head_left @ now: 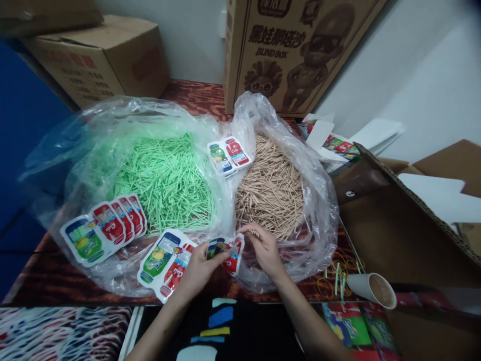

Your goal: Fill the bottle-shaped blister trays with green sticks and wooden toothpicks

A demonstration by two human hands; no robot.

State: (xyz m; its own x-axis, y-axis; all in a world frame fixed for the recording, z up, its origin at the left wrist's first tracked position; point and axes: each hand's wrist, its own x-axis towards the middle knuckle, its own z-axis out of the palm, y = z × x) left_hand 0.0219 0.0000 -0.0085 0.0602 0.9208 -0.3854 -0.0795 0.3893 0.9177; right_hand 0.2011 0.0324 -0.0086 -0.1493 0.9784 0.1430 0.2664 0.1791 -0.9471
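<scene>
My left hand (205,263) is closed on a small printed packet (233,258) with a red cola side, its upper edge bent. Beside it, my right hand (265,248) pinches a few short brown sticks (254,232), close to the packet's edge. Behind that hand lies a heap of brown sticks (272,185) in a clear plastic bag (319,225). To the left, a second clear bag (86,150) holds a heap of green sticks (169,175). More packets (160,258) lie just left of my left hand, partly covered by it.
Fanned packets (112,220) rest on the left bag, and another packet (229,154) lies between the heaps. At right are a paper cup (372,290), rubber bands (326,286) and an open carton (376,235). Cardboard boxes (139,60) stand at the back.
</scene>
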